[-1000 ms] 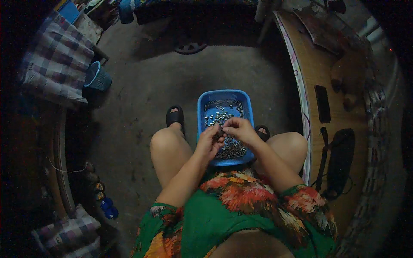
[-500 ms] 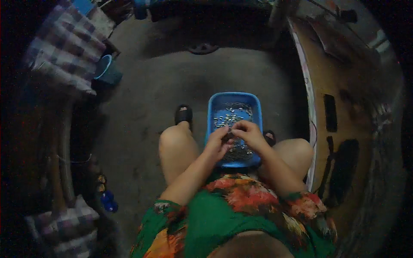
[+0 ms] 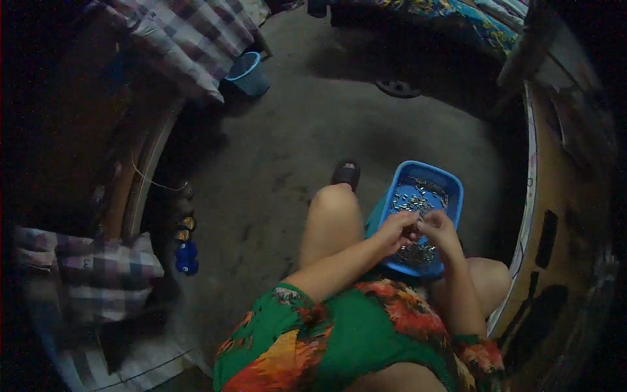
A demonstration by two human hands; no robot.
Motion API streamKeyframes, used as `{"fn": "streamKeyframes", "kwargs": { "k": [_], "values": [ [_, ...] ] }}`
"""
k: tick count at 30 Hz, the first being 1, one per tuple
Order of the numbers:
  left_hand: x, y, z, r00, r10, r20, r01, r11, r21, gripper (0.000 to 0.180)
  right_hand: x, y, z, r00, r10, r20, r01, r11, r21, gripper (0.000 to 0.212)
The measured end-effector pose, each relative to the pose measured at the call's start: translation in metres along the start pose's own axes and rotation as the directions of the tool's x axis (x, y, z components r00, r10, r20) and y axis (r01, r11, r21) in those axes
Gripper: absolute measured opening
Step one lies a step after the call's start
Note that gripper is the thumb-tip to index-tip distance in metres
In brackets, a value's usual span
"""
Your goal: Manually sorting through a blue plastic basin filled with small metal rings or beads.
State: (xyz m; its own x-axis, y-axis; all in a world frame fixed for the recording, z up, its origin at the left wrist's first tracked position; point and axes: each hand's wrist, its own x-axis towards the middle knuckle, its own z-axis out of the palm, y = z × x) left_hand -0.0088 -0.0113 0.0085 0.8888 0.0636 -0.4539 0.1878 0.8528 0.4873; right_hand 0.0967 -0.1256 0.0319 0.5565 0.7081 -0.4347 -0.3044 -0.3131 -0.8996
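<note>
A blue plastic tray point(image 3: 460, 196) rests between my knees and holds many small, shiny metal pieces point(image 3: 418, 255). Some lie loose across its middle, while denser heaps collect at the far and near ends. Above the tray, my left hand point(image 3: 397, 233) is closed, its fingers curled and its thumb side turned toward the other hand. My right hand point(image 3: 439, 230) meets it fingertip to fingertip in a pinch. Whatever the fingers hold is too small and dim to make out.
A blue bucket point(image 3: 248, 77) stands at the far left beside checked cloth point(image 3: 189, 42). Blue and yellow small objects point(image 3: 186, 258) lie on the floor at left. A wooden panel point(image 3: 555, 215) borders the right side. A dark round object point(image 3: 397, 89) lies far ahead.
The whole view has swung, so the tray, hands and legs sit farther right in the picture. Both hands stay together over the tray with their fingers closed.
</note>
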Motion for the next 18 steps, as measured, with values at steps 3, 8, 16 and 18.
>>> {"fn": "streamKeyframes", "kwargs": {
  "k": [3,8,16,18],
  "values": [
    [0.002,-0.001,-0.006,0.999,0.038,0.035,-0.038,0.999,-0.003,0.019,0.001,-0.003,-0.002,0.990,0.141,-0.002,-0.141,0.990,0.026,0.025],
    [0.008,-0.002,0.000,0.993,0.086,-0.075,-0.086,0.996,-0.007,0.018,0.007,0.009,-0.019,0.993,0.046,-0.104,-0.027,0.983,0.179,0.016],
    [0.004,-0.002,0.000,0.995,0.080,-0.055,-0.079,0.996,0.031,0.021,0.011,0.014,-0.018,0.996,-0.042,-0.083,0.056,0.983,0.176,0.021],
    [0.005,-0.001,-0.002,0.997,0.073,-0.036,-0.073,0.997,0.017,0.021,0.012,0.012,-0.016,0.996,-0.044,-0.083,0.056,0.987,0.148,0.022]
  ]
}}
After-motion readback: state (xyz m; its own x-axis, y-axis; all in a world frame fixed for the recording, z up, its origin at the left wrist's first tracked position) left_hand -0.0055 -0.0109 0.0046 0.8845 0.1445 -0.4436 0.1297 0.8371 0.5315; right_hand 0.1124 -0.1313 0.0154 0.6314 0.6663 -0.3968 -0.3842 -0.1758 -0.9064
